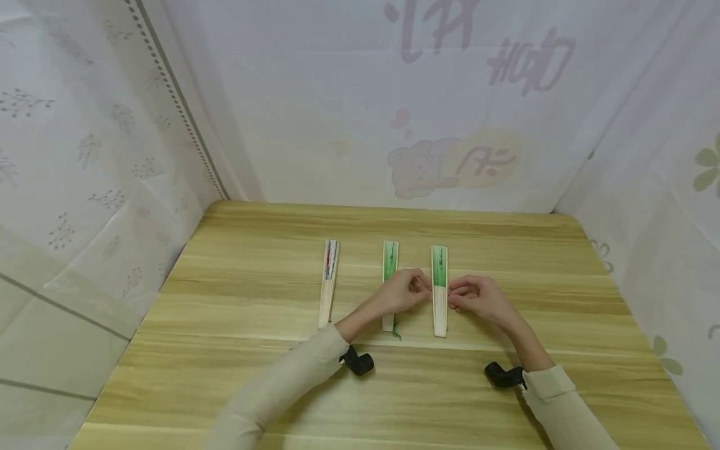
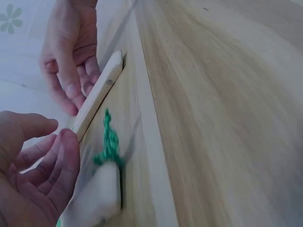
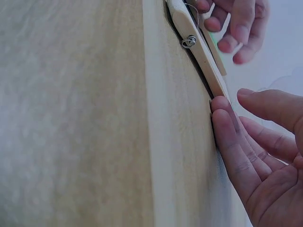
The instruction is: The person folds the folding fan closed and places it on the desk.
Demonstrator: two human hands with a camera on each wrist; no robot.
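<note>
Three folded fans lie on the wooden table. The rightmost fan [image 1: 440, 300], with a green upper half and pale ribs, lies between the two hands. At its left edge are the fingertips of my left hand [image 1: 402, 292], the thumb held apart from them in the left wrist view. My right hand [image 3: 265, 156] has its fingertips against the fan's other side, thumb raised off it. Partly hidden under the left wrist is a second green fan [image 1: 389, 256]; its green tassel [image 2: 109, 142] shows in the left wrist view. Neither hand curls round a fan.
Further left lies a fan with a grey, white and red picture [image 1: 329, 284]. Black wrist devices [image 1: 358, 362] sit below both hands. Printed cloth [image 1: 337, 112] hangs behind the table's [image 1: 270, 231] far edge and along both sides.
</note>
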